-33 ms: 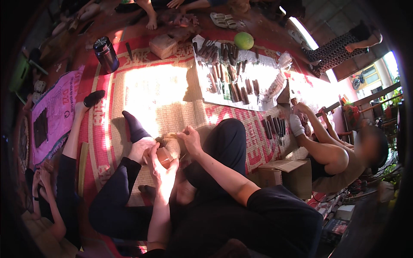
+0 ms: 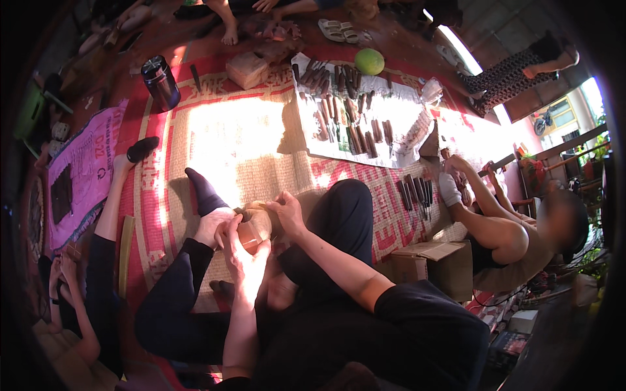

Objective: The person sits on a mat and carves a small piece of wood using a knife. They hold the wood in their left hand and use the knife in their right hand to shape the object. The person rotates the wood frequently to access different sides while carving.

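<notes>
Between my feet, a pale, rounded wooden piece (image 2: 262,223) with a flatter reddish-brown side is held low over the mat. My left hand (image 2: 245,253) closes round its near, brown side, thumb and fingers on opposite edges. At the far right edge of the piece, my right hand (image 2: 288,212) is closed in a pinch. A small yellowish strip shows at its fingertips, touching or just above the wood; its kind is too small to tell. My bare foot (image 2: 212,226) lies right beside the piece on the left. The underside of the wood is hidden.
A red-and-straw woven mat (image 2: 241,156) spreads ahead. Many wooden-handled tools lie on a white sheet (image 2: 385,153), more tools (image 2: 417,193) nearer right. A green round fruit (image 2: 370,62), wooden block (image 2: 248,70), dark flask (image 2: 160,83) and cardboard box (image 2: 450,267) stand around. People sit both sides.
My left hand and the wooden piece have turned very slightly. My right hand keeps nearly the same place and pinch.
</notes>
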A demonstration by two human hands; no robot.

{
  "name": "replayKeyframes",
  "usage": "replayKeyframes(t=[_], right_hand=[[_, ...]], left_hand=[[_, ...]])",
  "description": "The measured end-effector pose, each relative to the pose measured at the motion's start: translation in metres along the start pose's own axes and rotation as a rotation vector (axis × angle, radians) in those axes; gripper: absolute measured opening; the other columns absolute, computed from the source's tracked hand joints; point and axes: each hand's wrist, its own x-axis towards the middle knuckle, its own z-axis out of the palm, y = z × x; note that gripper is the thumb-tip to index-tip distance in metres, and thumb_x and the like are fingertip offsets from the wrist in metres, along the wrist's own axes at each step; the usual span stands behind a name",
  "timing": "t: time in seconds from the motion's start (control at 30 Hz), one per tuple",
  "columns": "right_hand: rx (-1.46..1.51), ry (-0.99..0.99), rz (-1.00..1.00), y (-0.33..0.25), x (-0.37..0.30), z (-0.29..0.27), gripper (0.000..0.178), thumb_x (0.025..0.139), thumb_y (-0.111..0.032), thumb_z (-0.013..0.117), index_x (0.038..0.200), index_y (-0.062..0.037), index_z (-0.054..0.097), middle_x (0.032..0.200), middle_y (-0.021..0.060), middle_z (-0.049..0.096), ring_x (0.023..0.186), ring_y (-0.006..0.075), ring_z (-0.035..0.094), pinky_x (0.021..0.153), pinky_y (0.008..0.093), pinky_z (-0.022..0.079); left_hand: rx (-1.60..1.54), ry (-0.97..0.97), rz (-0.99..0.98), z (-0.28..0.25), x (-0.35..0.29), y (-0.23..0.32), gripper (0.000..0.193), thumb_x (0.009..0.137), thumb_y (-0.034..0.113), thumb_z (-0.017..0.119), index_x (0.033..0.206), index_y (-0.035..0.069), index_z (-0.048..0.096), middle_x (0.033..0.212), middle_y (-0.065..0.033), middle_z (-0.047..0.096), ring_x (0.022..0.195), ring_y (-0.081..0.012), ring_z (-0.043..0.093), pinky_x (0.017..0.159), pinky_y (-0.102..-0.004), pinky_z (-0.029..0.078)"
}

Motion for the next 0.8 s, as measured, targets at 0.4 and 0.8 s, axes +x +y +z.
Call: replayKeyframes(t=[0.4, 0.8], right_hand=[[0.127, -0.13, 0.091, 0.002, -0.006, 0.004, 0.024, 0.084, -0.012, 0.077, 0.081, -0.0042, 0.055, 0.074, 0.0007, 0.055, 0.07, 0.01, 0.05, 0.063, 0.0275, 0.045], [0.381, -0.235, 0.138, 0.011, -0.019, 0.01, 0.021, 0.088, -0.01, 0.074, 0.08, -0.0091, 0.055, 0.078, -0.0046, 0.054, 0.073, 0.0058, 0.047, 0.067, 0.0221, 0.041]], left_hand=[[0.101, 0.043, 0.021, 0.0, 0.008, -0.004, 0.05, 0.068, 0.008, 0.076, 0.114, 0.005, 0.054, 0.117, -0.0187, 0.05, 0.117, -0.0388, 0.051, 0.095, -0.0499, 0.048], [0.09, 0.228, 0.122, -0.003, 0.015, -0.029, 0.041, 0.073, 0.016, 0.073, 0.11, 0.005, 0.057, 0.108, -0.0176, 0.054, 0.104, -0.0367, 0.058, 0.086, -0.0476, 0.051]])
